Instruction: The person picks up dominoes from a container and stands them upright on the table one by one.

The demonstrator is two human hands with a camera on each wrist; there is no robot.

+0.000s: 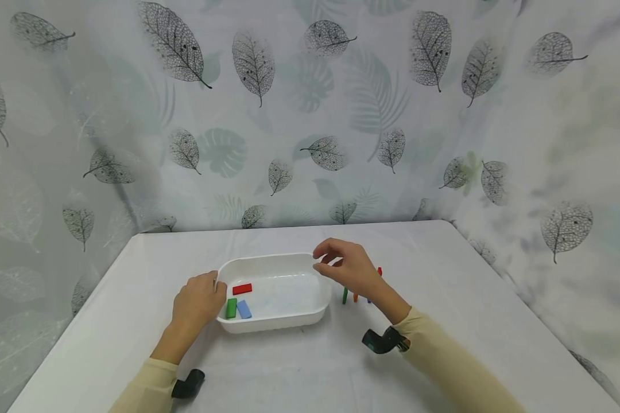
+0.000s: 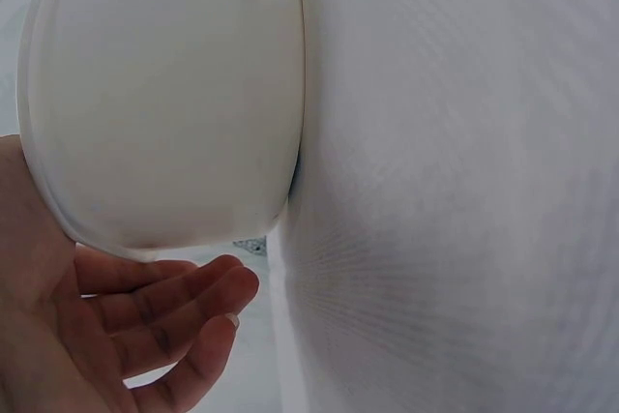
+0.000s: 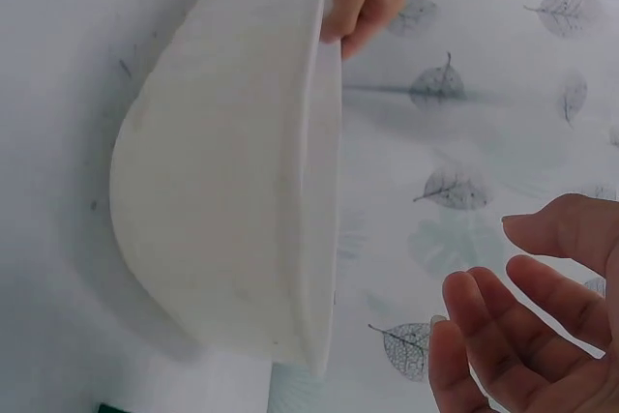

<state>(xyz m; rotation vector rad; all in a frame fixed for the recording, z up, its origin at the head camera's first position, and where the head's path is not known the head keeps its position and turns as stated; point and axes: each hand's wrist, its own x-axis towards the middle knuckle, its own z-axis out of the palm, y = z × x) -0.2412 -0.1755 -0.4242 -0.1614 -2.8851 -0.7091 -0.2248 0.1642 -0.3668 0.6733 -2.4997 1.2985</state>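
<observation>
A white oval plastic basin point(image 1: 274, 324) stands on the table, holding a red block point(image 1: 241, 289), a green block point(image 1: 231, 308) and a light blue block point(image 1: 244, 310) near its left end. My left hand point(image 1: 198, 298) grips that end by the rim. In the left wrist view, its fingers point(image 2: 184, 321) curl loosely outside the basin wall, while the thumb is hidden behind the rim. Over the right end hovers my right hand point(image 1: 348, 267), thumb and fingers curved but apart, with nothing between them. Its separated fingers point(image 3: 484, 326) show beside the basin in the right wrist view.
Right of the basin, partly behind the right wrist, lie small thin pieces: green point(image 1: 345, 296), orange point(image 1: 355, 298), blue point(image 1: 369, 301) and red point(image 1: 379, 271). The white-covered table point(image 1: 289, 373) meets leaf-patterned fabric point(image 1: 310, 189) at the back and sides.
</observation>
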